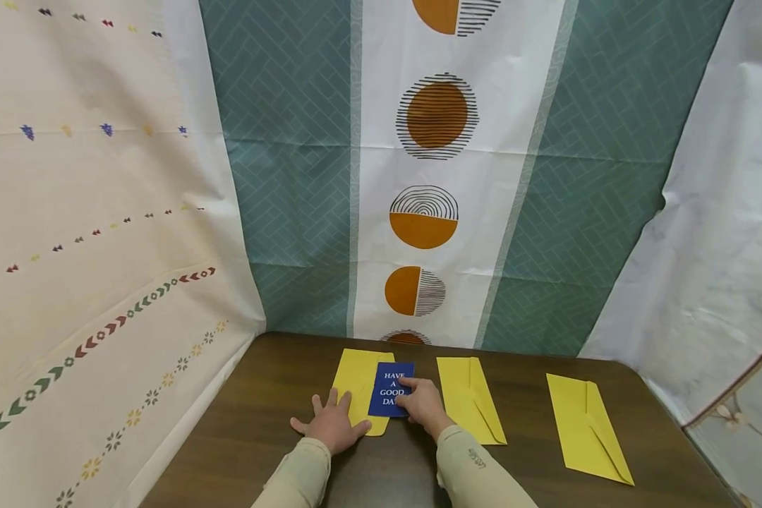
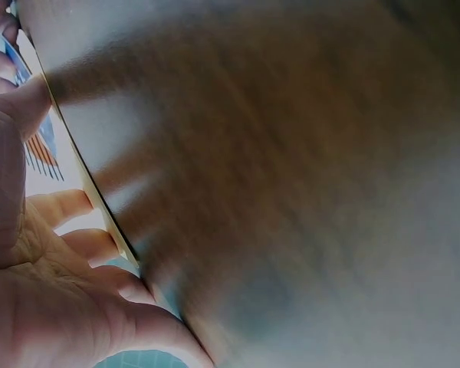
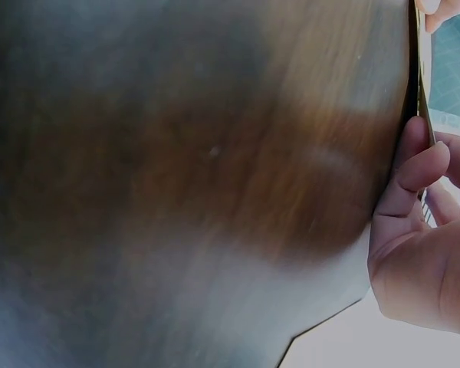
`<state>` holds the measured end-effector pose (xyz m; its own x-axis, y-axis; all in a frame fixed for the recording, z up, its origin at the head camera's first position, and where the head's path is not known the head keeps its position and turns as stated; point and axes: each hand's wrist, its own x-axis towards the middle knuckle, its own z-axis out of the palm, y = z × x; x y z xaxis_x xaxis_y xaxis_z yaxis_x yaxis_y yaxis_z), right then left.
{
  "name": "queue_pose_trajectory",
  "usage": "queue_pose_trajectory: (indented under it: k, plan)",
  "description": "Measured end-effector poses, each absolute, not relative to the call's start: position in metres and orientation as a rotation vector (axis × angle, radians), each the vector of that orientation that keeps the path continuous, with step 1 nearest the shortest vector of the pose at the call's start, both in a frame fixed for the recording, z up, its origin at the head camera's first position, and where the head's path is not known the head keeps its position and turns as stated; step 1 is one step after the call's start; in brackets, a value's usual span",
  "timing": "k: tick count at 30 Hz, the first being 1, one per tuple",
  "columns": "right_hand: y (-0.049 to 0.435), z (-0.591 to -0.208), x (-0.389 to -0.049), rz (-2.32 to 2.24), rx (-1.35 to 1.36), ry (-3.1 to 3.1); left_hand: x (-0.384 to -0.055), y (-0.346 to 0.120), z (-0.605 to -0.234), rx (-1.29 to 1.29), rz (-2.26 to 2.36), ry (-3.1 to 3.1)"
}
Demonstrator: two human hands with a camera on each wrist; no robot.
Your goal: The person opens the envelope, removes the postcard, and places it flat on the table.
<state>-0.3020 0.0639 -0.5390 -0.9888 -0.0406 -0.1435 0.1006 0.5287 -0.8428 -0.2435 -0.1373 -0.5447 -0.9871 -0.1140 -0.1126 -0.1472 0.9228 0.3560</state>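
My left hand (image 1: 333, 423) lies with spread fingers on the lower left part of a yellow envelope (image 1: 355, 370). In the left wrist view, the fingers of that hand (image 2: 54, 291) reach straight out to the envelope's edge. A blue card (image 1: 384, 381) printed "HAVE A GOOD DAY" overlaps the envelope's right side. My right hand (image 1: 427, 403) pinches the card's right edge between thumb and fingers. From the right wrist, the same hand (image 3: 422, 245) shows curled fingers at the thin card edge.
Two more yellow envelopes lie flap side up on the dark wooden table (image 1: 241, 437): a middle envelope (image 1: 463, 395) just right of my right hand, and a right envelope (image 1: 587, 427) farther over. Patterned cloth (image 1: 292, 212) hangs behind the table and along both sides.
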Motion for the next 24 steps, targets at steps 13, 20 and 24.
queue_pose_trajectory:
  k: [13,20,24]
  plan:
    - [0.0674,-0.5383,-0.3048,-1.453,0.063,2.62,-0.2423,-0.1375,-0.5388,-0.197,0.547,3.001]
    - [0.0703,-0.5413,-0.3051,-1.439,0.106,2.629,-0.2424,-0.1379,-0.5416,-0.192,0.543,3.004]
    - [0.0726,-0.5407,-0.3045,-1.441,0.099,2.625,-0.2426,-0.1378,-0.5422,-0.189,0.54,3.005]
